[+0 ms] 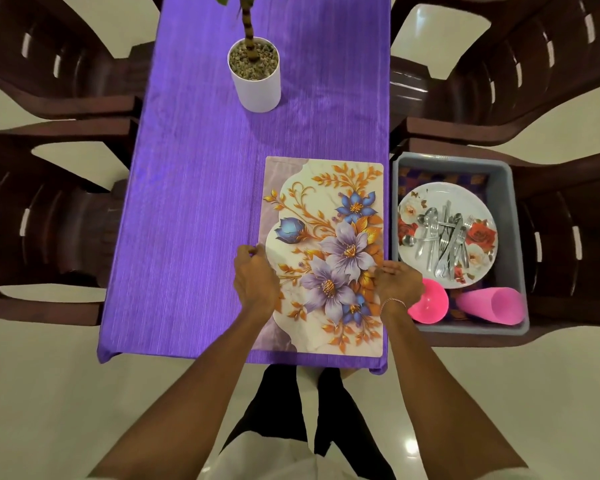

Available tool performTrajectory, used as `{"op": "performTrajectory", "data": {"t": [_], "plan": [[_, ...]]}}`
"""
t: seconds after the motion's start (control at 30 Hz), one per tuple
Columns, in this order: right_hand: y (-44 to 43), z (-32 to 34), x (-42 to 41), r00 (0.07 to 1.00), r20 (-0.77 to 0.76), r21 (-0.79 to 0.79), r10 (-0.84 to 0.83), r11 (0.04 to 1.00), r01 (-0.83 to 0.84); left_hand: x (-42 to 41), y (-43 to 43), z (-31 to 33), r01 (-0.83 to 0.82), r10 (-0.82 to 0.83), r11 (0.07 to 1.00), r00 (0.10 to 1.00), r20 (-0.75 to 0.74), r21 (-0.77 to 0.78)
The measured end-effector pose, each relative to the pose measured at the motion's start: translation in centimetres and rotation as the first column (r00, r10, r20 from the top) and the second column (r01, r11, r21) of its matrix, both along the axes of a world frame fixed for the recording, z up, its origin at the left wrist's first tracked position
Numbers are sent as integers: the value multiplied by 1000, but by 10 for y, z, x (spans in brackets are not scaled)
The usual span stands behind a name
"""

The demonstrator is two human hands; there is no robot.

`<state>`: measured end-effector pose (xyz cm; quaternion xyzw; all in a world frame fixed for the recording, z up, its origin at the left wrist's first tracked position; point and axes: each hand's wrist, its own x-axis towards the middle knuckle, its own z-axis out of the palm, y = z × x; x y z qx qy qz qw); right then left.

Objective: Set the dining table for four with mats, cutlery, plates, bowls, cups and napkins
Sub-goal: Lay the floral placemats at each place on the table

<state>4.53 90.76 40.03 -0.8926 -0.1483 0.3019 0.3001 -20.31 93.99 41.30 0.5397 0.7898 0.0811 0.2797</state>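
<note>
I've got the left hand (255, 278) pinching the floral mat (326, 209) at its left edge, right hand (397, 282) gripping its right edge, lower centre; grey tub (513, 209) just right.

The mat (326, 237) lay on the table (194, 202), at the near end, on the right side. The plant pot (255, 84) stood farther back, in the middle. Right of the table, a tub (513, 188) sat on a chair (568, 237). In the tub lay a plate (426, 199) with cutlery (444, 237) on it. A bowl (428, 301) and a cup (489, 304) lay nearer.
</note>
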Motion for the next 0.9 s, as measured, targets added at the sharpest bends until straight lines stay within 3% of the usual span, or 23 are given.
{"op": "performTrajectory", "data": {"t": [0.1,0.33,0.5,0.6,0.67,0.8,0.9], "plan": [[0,-2,4,997,-71,32,-16,999,19,2,1,2,55,-60,998,990,-124,-38],[6,-1,6,996,-75,37,-43,998,46,7,7,6,65,-75,996,985,-155,-66],[17,1,6,999,-46,12,-24,1000,24,15,25,10,133,-134,991,990,-35,-28],[23,3,6,998,-55,-3,-22,1000,22,24,31,11,2,-1,1000,998,66,-10],[23,2,7,998,-55,-18,-27,999,26,23,28,11,-93,94,995,994,50,-20],[23,0,5,998,-54,-44,-35,999,33,18,17,5,-3,4,1000,994,108,-9],[24,2,4,998,-45,-42,-42,998,40,22,16,5,-50,48,999,985,164,10]]}}
